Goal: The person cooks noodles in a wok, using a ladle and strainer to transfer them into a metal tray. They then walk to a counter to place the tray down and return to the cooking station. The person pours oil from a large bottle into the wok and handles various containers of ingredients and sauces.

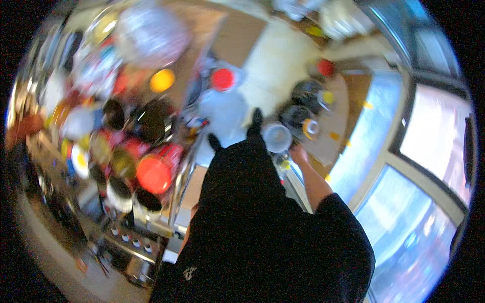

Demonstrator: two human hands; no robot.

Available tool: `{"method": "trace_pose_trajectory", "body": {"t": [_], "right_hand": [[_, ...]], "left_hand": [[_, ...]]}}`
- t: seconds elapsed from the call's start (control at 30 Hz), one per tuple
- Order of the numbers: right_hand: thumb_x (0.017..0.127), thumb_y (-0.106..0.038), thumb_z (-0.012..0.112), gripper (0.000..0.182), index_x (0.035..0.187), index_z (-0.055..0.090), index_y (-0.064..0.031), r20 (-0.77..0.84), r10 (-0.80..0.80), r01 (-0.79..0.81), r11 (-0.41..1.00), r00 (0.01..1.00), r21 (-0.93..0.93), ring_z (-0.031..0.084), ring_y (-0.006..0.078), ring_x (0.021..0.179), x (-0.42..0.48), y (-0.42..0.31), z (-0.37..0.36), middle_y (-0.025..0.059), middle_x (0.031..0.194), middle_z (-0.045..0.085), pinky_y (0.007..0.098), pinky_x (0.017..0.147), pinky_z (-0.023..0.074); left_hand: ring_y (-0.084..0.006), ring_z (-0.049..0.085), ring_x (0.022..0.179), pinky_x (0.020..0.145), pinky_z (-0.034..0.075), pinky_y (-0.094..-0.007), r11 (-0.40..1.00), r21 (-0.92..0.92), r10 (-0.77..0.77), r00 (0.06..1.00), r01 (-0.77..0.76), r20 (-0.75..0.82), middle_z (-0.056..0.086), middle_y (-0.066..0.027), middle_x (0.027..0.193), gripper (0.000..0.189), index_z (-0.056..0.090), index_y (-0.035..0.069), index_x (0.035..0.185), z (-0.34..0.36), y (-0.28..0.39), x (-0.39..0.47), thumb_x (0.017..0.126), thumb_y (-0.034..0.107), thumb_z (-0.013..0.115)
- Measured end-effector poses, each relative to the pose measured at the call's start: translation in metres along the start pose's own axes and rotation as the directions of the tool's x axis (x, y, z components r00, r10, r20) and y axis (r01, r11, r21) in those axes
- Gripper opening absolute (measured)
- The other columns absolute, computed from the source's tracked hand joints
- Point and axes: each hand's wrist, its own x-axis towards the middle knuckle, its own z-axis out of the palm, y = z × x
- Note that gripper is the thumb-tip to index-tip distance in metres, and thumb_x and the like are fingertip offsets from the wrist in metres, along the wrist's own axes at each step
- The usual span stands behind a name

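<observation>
The whole view is blurred by motion. At the right of my body, my right hand (299,154) is stretched down, nearest to a round translucent plastic container (277,137) and a black rounded object (297,116). Whether its fingers grip either of them cannot be made out. A roll with a yellow rim (310,128) rests on that black object. Only a strip of my left arm (186,238) shows beside the black clothing, and the left hand is out of view.
To the left, a crowded counter holds a red-orange tub (154,173), a dark pan (154,120), an orange round item (162,80) and a large plastic-wrapped bundle (151,36). A red-topped container (222,79) stands ahead on the floor side. Glass windows (432,140) line the right.
</observation>
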Motion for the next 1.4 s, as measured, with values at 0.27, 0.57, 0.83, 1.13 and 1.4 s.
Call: {"method": "trace_pose_trajectory", "body": {"t": [0.27, 0.57, 0.83, 1.13, 1.4], "right_hand": [[0.080, -0.027, 0.056, 0.042, 0.117, 0.056, -0.0071, 0.019, 0.331, -0.331, 0.936, 0.943, 0.120, 0.047, 0.0368, 0.121, 0.074, 0.029, -0.084, 0.0172, 0.129, 0.052, 0.0502, 0.097, 0.0425], [0.076, -0.034, 0.063, 0.056, 0.124, 0.054, -0.0064, 0.344, 0.196, -0.228, 0.972, 0.918, 0.055, 0.057, 0.0359, 0.112, 0.160, 0.098, -0.027, 0.0208, 0.121, 0.060, 0.0464, 0.095, 0.0456], [0.077, -0.032, 0.061, 0.048, 0.120, 0.059, -0.0109, 0.372, 0.098, -0.118, 0.992, 0.923, 0.032, 0.059, 0.0347, 0.109, 0.149, 0.100, -0.052, 0.0162, 0.116, 0.062, 0.0441, 0.092, 0.0479], [0.087, -0.030, 0.052, 0.034, 0.104, 0.064, -0.0034, 0.287, -0.176, 0.212, 0.972, 0.942, -0.101, 0.063, 0.0379, 0.097, 0.167, 0.056, -0.094, 0.0184, 0.102, 0.067, 0.0472, 0.084, 0.0508], [0.084, -0.039, 0.058, 0.040, 0.085, 0.067, 0.0001, -0.010, -0.248, 0.235, 0.929, 0.969, -0.285, 0.066, 0.0372, 0.076, 0.062, 0.031, -0.204, 0.0205, 0.081, 0.067, 0.0482, 0.066, 0.0512]], "left_hand": [[-0.0217, 0.062, 0.086, 0.077, 0.049, -0.0355, 0.923, 0.335, -0.180, 0.982, 0.191, -0.064, 0.068, -0.0086, 0.095, 0.026, 0.066, 0.002, 0.104, -0.011, 0.121, -0.023, 0.093, 0.021, 0.050], [-0.0231, 0.063, 0.088, 0.078, 0.049, -0.0366, 0.835, 0.449, -0.265, 0.948, 0.317, -0.176, 0.069, -0.0075, 0.097, 0.027, 0.066, 0.004, 0.106, 0.009, 0.195, -0.043, 0.093, 0.022, 0.051], [-0.0243, 0.064, 0.089, 0.079, 0.050, -0.0375, 0.840, 0.439, -0.275, 0.948, 0.319, -0.161, 0.070, -0.0065, 0.099, 0.027, 0.066, 0.005, 0.108, 0.024, 0.188, -0.050, 0.093, 0.023, 0.052], [-0.0257, 0.066, 0.091, 0.079, 0.050, -0.0386, 0.965, 0.244, -0.075, 0.991, 0.101, -0.113, 0.070, -0.0054, 0.101, 0.028, 0.066, 0.006, 0.111, -0.025, 0.085, -0.052, 0.094, 0.025, 0.054], [-0.0322, 0.065, 0.088, 0.081, 0.050, -0.0405, 0.956, 0.287, -0.010, 0.986, 0.057, -0.164, 0.068, -0.0184, 0.098, 0.029, 0.068, 0.003, 0.101, 0.092, 0.074, -0.040, 0.087, 0.025, 0.053]]}}
